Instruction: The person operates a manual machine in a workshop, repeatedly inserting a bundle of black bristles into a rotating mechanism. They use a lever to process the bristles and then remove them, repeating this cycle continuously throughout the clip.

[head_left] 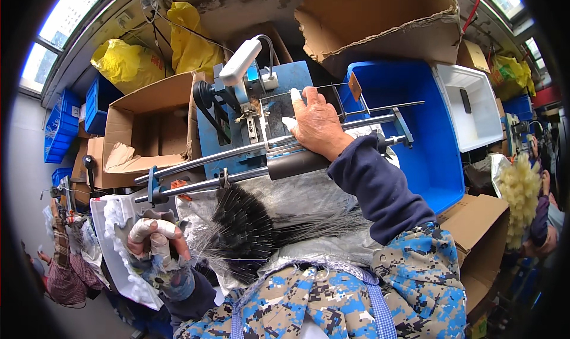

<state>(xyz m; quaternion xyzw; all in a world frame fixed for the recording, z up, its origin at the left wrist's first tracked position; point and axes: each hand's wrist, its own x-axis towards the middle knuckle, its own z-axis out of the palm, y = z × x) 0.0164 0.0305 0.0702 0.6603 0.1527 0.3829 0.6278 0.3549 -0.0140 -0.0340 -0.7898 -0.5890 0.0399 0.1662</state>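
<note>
My right hand (319, 124), tape on its thumb and forefinger, lies over the sliding carriage of a blue bench machine (209, 122). Its thumb and forefinger are apart, and its wrist is above a dark roller (298, 164). Two steel guide rods (237, 176) run across in front of me. My left hand (155, 239), several fingers taped, is curled closed beside a white tray (105, 244) of white fluff; what it holds, if anything, I cannot make out. Between my arms, a fan of black bristles (240, 229) lies on a silvery sheet (309, 190) with loose thin strands (323, 223).
Beyond the machine's right side stands a deep blue bin (436, 155), with a white bin (475, 116) alongside. Open cardboard boxes stand at left (172, 158), at far right back (409, 36) and near my right elbow (475, 232). Other people work at both sides.
</note>
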